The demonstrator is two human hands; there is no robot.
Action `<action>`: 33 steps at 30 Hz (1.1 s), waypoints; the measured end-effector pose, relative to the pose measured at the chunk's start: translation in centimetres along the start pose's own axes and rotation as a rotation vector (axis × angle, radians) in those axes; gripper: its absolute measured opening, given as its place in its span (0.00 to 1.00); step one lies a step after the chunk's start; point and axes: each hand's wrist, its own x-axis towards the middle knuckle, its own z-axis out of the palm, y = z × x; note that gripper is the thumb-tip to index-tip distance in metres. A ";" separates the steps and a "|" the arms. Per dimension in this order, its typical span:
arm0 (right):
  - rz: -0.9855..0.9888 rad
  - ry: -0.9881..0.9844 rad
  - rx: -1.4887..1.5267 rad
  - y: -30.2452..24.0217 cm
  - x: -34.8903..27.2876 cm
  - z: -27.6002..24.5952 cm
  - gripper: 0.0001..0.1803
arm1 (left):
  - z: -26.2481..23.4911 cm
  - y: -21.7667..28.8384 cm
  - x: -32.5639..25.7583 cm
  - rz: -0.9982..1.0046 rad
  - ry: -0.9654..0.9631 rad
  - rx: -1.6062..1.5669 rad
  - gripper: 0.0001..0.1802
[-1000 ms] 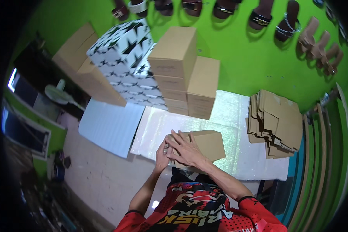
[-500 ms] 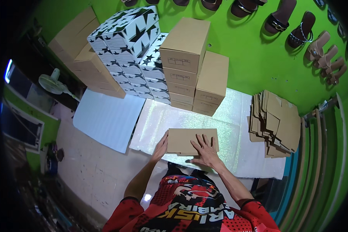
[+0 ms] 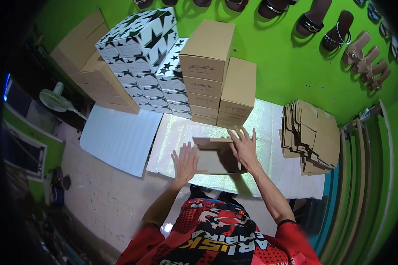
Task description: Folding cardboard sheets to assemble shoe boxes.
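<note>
A small brown cardboard box [image 3: 214, 155] lies on a shiny silver mat [image 3: 261, 128] on the floor in front of me. My left hand [image 3: 185, 162] presses flat against the box's left side with fingers spread. My right hand [image 3: 243, 147] lies on the box's top right, fingers spread over its far edge. Both hands touch the box; neither is closed around it.
Two stacks of brown boxes [image 3: 216, 75] stand just beyond the box. Left of them are black-and-white star-patterned boxes [image 3: 141, 53] and larger brown cartons [image 3: 82, 57]. A pile of flat cardboard blanks [image 3: 311, 134] lies to the right. A white sheet [image 3: 119, 139] and a fan [image 3: 55, 100] lie left. Sandals [image 3: 331, 31] hang on the green wall.
The box was held up close to my chest in both hands; it has since been lowered onto the mat, and my hands have spread out flat on it.
</note>
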 end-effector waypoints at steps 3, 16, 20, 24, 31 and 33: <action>0.016 0.140 -0.052 0.2 1.6 1.1 0.37 | -1.6 1.7 -0.1 0.045 0.005 -0.047 0.41; 0.068 0.215 -0.018 -0.4 -0.6 2.7 0.49 | -1.4 1.1 1.0 -0.025 0.031 -0.119 0.44; 0.037 0.129 -0.073 0.7 -6.0 5.6 0.39 | -0.5 0.7 2.9 -0.011 0.000 -0.135 0.44; 0.294 -0.122 0.043 0.9 -11.6 6.6 0.41 | 0.2 0.4 4.1 0.027 -0.085 -0.163 0.45; 0.470 -0.089 0.100 -0.6 -16.2 6.7 0.48 | 1.4 2.9 4.9 0.162 -0.161 -0.157 0.45; 0.499 -0.025 0.139 -0.5 -16.3 6.5 0.49 | 1.4 3.6 4.1 0.183 -0.138 -0.176 0.45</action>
